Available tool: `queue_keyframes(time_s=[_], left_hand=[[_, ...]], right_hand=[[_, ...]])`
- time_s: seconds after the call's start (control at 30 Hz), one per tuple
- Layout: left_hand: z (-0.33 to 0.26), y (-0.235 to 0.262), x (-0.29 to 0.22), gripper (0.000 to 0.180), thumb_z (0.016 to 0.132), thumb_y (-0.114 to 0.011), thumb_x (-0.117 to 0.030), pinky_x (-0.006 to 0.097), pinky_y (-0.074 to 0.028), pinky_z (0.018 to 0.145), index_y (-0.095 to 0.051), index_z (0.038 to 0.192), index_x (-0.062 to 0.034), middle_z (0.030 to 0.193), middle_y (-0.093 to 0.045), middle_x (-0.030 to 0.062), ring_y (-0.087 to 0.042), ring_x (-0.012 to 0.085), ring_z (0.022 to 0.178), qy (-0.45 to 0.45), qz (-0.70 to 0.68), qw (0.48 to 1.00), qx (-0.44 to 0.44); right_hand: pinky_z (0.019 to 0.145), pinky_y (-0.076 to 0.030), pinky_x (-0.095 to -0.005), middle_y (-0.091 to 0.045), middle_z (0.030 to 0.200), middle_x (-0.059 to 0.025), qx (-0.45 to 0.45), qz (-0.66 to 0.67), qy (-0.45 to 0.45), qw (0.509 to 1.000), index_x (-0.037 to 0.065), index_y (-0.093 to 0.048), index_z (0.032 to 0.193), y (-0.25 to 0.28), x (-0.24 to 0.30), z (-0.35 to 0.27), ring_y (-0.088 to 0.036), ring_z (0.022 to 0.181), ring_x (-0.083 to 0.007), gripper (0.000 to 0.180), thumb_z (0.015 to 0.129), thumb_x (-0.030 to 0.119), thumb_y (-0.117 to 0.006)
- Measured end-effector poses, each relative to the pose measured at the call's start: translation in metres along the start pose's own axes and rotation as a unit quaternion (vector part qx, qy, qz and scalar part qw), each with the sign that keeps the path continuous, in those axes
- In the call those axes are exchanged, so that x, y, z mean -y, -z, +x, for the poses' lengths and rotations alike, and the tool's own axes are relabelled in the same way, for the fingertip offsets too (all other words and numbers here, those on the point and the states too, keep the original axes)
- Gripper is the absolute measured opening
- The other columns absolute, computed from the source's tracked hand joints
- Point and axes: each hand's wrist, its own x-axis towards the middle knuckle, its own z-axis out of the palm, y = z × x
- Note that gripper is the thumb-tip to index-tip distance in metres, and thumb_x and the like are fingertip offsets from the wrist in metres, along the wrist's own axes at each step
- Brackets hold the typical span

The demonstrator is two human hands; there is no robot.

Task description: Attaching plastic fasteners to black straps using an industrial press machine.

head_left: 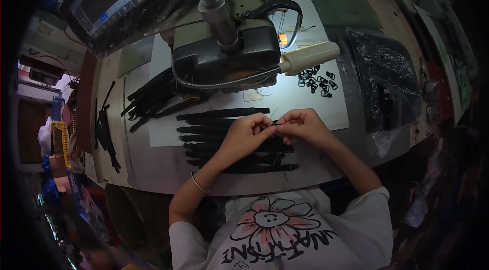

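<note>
My left hand (250, 131) and my right hand (304, 126) meet over the near middle of the table. Both are closed, fingertips pinched together on a small black piece (275, 123) with a thin thread end sticking up from it. Its exact kind is too small to tell, and the fingers partly cover it. Beneath and left of my hands lie several black fabric straps (204, 130), side by side in a row. Their right ends are partly hidden under my hands. Beyond my right hand, small black plastic buckles (320, 82) lie scattered on a white sheet (333, 112).
A dark sewing machine head (224, 56) hangs over the table, with a cream-coloured lamp (310, 58) at its right. Another bundle of black straps (153, 94) lies left. A clear plastic bag (387, 81) holding dark material is at right. A screen (114, 0) stands far left.
</note>
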Motion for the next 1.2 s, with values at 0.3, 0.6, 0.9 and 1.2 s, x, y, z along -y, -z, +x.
queue_keyframes(time_s=[0.3,0.6,0.9,1.2], left_hand=[[0.006,0.015,0.007,0.013,0.076,-0.066,-0.017,0.033,-0.041,0.073,-0.06,0.083,-0.0078,0.079,-0.056,0.0032,-0.051,0.0224,0.078,-0.176,0.23,0.943,-0.161],[0.031,0.029,0.014,0.016,0.074,-0.068,-0.017,0.032,-0.041,0.08,-0.062,0.082,-0.004,0.078,-0.061,0.0067,-0.057,0.0214,0.08,-0.105,0.127,0.984,-0.064],[0.028,0.024,0.011,0.015,0.074,-0.069,-0.014,0.026,-0.044,0.075,-0.066,0.081,-0.0009,0.079,-0.066,0.0062,-0.06,0.0139,0.077,-0.089,-0.001,0.988,-0.13],[0.025,0.016,0.019,0.012,0.071,-0.07,-0.019,0.03,-0.036,0.084,-0.067,0.076,-0.0085,0.075,-0.065,0.0007,-0.057,0.0159,0.075,-0.143,0.097,0.966,-0.192]], right_hand=[[0.049,-0.042,-0.017,-0.06,0.069,-0.0003,-0.027,-0.061,0.053,0.996,0.001,-0.059,0.085,0.001,-0.005,0.004,-0.054,0.055,-0.0037,0.005,0.082,0.005,-0.061],[0.051,-0.038,-0.0144,-0.056,0.066,0.0031,-0.122,-0.194,0.165,0.959,0.0,-0.059,0.082,0.001,-0.003,0.024,-0.05,0.058,-0.0005,0.004,0.08,0.003,-0.062],[0.048,-0.042,-0.0226,-0.055,0.064,-0.0058,-0.233,-0.319,0.307,0.866,-0.001,-0.056,0.076,-0.021,-0.001,0.032,-0.05,0.051,-0.009,0.009,0.074,0.002,-0.063],[0.047,-0.044,-0.0275,-0.054,0.065,-0.009,-0.26,-0.373,0.383,0.804,0.0,-0.054,0.076,-0.031,-0.01,0.035,-0.054,0.05,-0.0175,0.013,0.072,0.002,-0.065]])
